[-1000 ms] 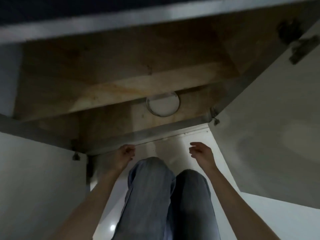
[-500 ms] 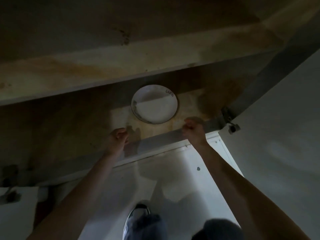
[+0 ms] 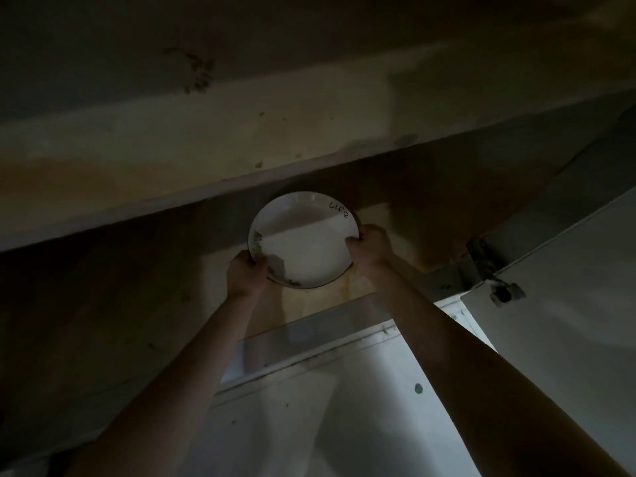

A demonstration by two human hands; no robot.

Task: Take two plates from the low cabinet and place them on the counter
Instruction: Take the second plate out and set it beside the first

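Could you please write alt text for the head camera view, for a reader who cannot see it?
Two bare hands, the left hand and the right hand, grip opposite edges of a round white plate with a dark rim inside a dim, stained wooden low cabinet. An open white cabinet door stands at the right.

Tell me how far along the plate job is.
Done: cabinet door is open. In hand: left hand and right hand grip opposite rims of the white plate inside the cabinet; whether a second lies beneath is unclear. Left: lift out and set two on the counter, which is out of view.
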